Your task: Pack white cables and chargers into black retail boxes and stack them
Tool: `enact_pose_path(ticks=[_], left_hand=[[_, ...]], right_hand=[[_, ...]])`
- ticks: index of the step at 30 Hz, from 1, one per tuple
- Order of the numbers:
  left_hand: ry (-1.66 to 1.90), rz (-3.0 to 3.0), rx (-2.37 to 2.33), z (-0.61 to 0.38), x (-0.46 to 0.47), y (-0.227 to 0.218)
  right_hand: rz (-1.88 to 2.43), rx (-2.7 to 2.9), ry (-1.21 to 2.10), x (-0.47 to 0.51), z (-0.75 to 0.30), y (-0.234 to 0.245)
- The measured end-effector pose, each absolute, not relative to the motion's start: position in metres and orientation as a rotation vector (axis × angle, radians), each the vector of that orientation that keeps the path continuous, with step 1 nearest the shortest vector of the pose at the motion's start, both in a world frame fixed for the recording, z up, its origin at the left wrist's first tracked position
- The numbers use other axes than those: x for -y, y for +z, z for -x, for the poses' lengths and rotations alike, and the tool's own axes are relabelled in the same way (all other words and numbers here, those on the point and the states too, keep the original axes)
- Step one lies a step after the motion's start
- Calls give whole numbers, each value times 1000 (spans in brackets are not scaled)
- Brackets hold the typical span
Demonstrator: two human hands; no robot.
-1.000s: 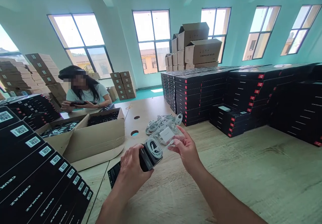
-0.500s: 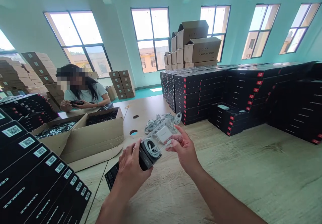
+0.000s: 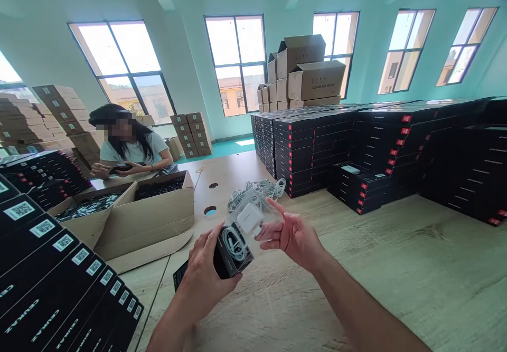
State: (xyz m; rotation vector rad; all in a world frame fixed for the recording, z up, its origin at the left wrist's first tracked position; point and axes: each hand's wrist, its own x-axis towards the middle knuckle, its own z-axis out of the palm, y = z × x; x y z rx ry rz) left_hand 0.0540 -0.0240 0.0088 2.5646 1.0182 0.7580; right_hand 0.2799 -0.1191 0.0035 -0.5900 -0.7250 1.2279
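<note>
My left hand (image 3: pixel 209 273) is wrapped round a small black box (image 3: pixel 232 259), tilted over the table. A coiled white cable (image 3: pixel 234 244) lies in the box's open top. At the box's far edge is a clear plastic tray (image 3: pixel 273 217) with a white charger plug (image 3: pixel 250 217) in it. My right hand (image 3: pixel 295 236) grips the tray's right side, and some of its fingers show through the plastic. Just beyond lies a heap of coiled white cables (image 3: pixel 253 189).
An open cardboard carton (image 3: pixel 146 225) with dark packets stands at left. Black boxes with code labels (image 3: pixel 59 267) lean in the left foreground. Tall stacks of black boxes (image 3: pixel 317 146) line the table's far right. Across the table sits a co-worker (image 3: pixel 134 143), handling a dark object.
My right fingers have let go of the cable's end, which is now down by the coil. The hand has opened out along the tray. The co-worker's hands have shifted.
</note>
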Motion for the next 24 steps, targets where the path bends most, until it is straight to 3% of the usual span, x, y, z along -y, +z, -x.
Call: enact_pose_path(ticks=[11,16,20,24], left_hand=[[854,-2607,-704,-65,40,7],[1156,-2151,-752,-76,50,-2],[1096,-1903,-606,-81,57,-12],[995,-1872,-453,-74,52,-13]], right_hand=[[1047,1130,1379,126,-272,-5],[919,1066,975,123,-265,4],[1045,1123,486,124,-261,5],[1100,1243,277,127,-260,4]])
